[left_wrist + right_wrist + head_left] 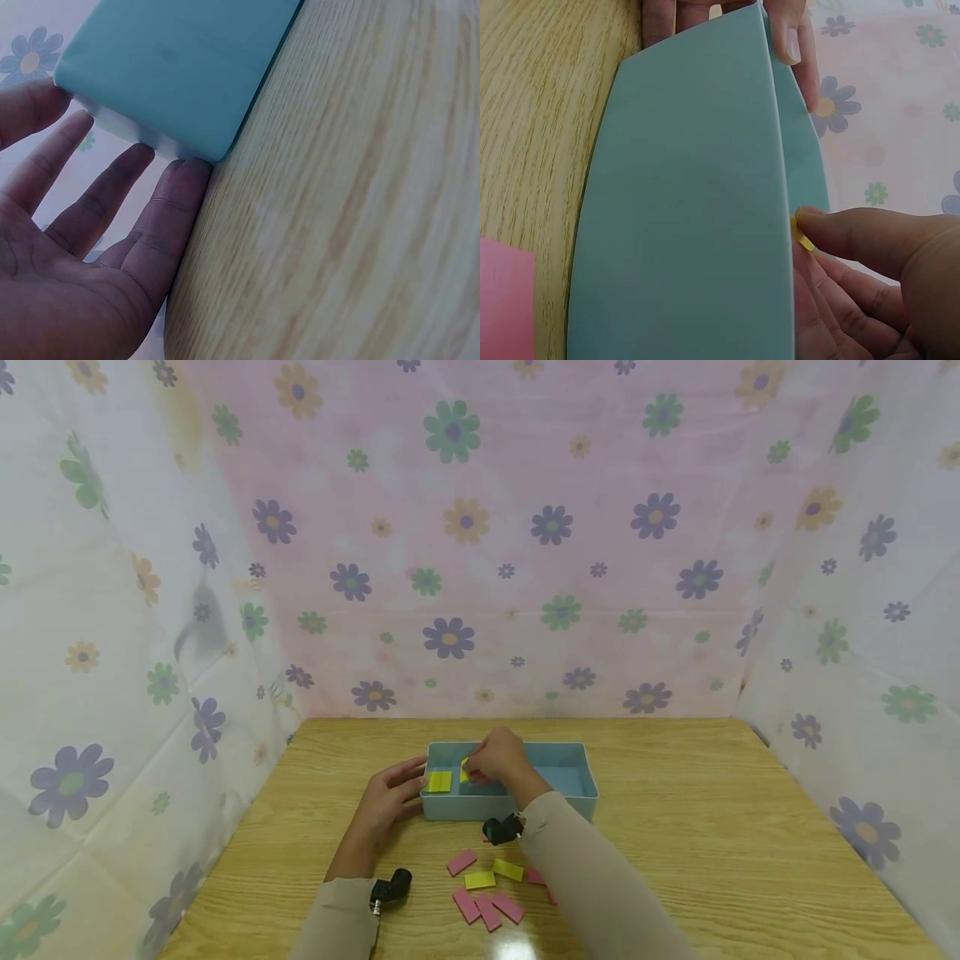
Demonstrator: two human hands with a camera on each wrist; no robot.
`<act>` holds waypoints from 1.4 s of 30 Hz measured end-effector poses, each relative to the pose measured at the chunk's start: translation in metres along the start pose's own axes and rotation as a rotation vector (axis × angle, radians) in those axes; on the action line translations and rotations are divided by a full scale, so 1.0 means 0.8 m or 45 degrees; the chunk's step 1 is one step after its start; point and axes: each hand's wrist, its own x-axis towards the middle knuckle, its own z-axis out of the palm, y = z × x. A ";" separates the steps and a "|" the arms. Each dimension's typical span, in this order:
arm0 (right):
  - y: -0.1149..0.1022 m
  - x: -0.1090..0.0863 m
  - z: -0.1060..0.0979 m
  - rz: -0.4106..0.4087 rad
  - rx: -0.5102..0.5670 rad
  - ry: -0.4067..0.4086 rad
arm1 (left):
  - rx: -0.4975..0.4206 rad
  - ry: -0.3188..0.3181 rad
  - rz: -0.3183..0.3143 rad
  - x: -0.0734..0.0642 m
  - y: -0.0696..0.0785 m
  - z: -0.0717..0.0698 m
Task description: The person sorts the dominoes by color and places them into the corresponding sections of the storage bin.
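A light blue rectangular box (465, 810) stands on the table. My left hand (386, 797) rests against its left end; in the left wrist view the spread, fairly straight fingers (97, 202) touch the end wall. Over the box's interior, my right hand (501, 758) pinches a yellow tile (465, 770). In the right wrist view the thumb (855, 232) presses on that yellow tile (802, 234), just behind the box's near rim. Other yellow tiles (438, 782) lie side by side inside the box's left end. My right hand hides part of the interior.
In front of the box, several pink tiles (487, 912) and two yellow tiles (480, 881) lie loose on the wooden table (697, 827). The right sleeve (592, 877) covers part of that scatter. Flower-printed cloth (510, 543) hangs behind and along both sides.
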 end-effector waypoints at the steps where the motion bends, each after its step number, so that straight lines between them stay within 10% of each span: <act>1: 0.000 0.000 0.000 0.000 -0.002 0.002 | -0.001 0.000 0.001 0.000 0.000 0.000; 42: -0.005 0.001 0.013 0.073 -0.090 -0.146 | 0.003 -0.028 0.034 -0.001 -0.001 -0.003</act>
